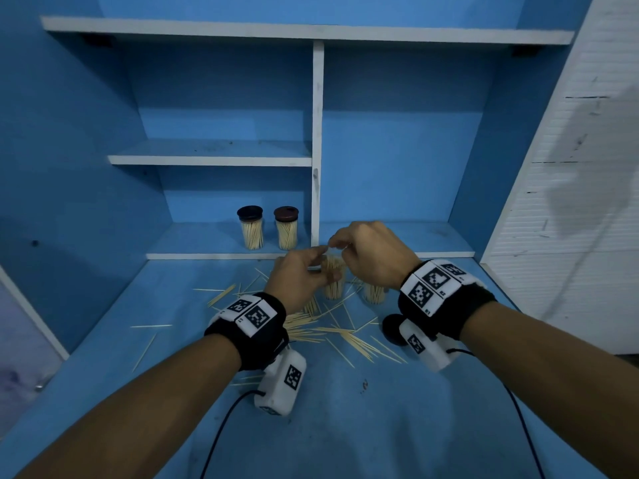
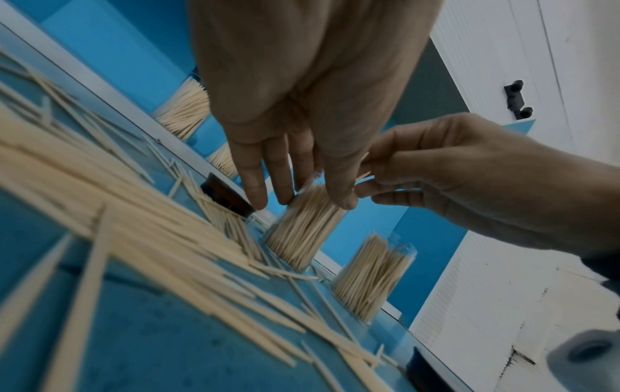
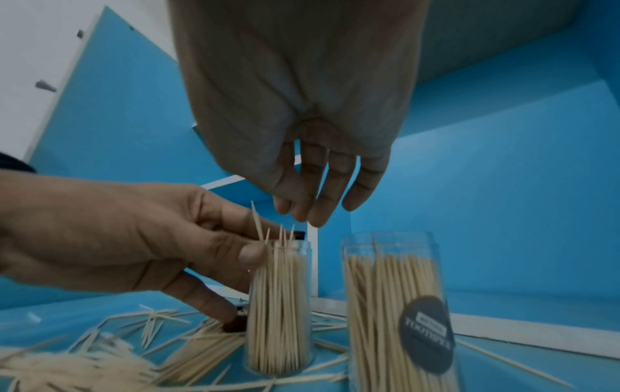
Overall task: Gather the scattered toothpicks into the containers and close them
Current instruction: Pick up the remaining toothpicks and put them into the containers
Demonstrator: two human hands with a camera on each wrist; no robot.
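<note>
Pale, thin wooden toothpicks [image 1: 332, 331] lie scattered and heaped on the blue desk [image 1: 345, 426], pointed at both ends. Two clear, uncapped cylinders stand among them, both packed upright with picks: open container [image 3: 280, 305], a few tips poking above its rim, and labelled container [image 3: 399, 318] just beside it, dark round sticker on the wall. Left hand [image 1: 299, 278] curls round the open container near its rim. Right hand [image 1: 371, 252] hovers above it, fingers hanging loose, holding nothing. Two capped containers [image 1: 268, 228] sit on the shelf behind.
</note>
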